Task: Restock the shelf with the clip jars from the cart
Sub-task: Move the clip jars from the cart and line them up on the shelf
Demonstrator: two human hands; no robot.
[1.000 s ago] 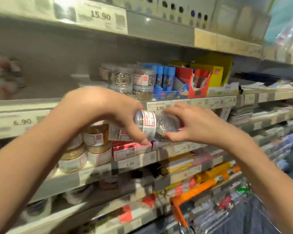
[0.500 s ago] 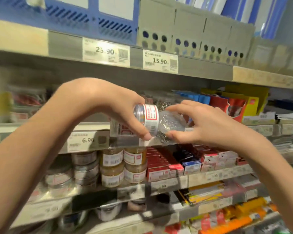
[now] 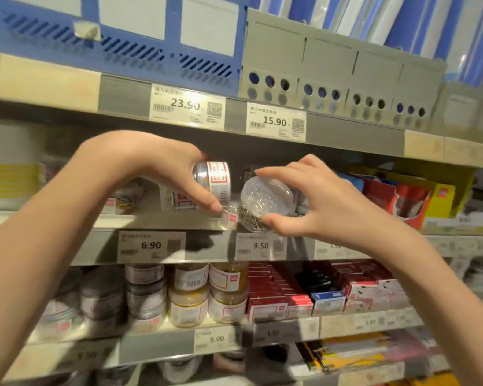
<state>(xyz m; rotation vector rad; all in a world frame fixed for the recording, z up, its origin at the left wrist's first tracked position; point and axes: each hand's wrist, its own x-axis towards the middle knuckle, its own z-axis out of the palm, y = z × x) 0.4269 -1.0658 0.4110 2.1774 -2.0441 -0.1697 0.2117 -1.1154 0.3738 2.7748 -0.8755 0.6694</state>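
Fingers [image 3: 206, 200] of my left hand [image 3: 151, 165] pinch one clear red-labelled plastic clip jar [image 3: 213, 181], right hand [image 3: 318, 201] grips another clear round jar [image 3: 265, 203]; placing step, next they need setting upright on the grey metal shelf [image 3: 151, 221].

At frame centre, a gap of bare shelf [image 3: 140, 221] lies open between the packets [image 3: 120, 200] at left and the jars [image 3: 230, 215] at centre. The upper shelf edge [image 3: 123, 98] caps it from above. Red boxes [image 3: 410, 199] crowd the right side, and both hands, each holding a jar, fill the opening's front.
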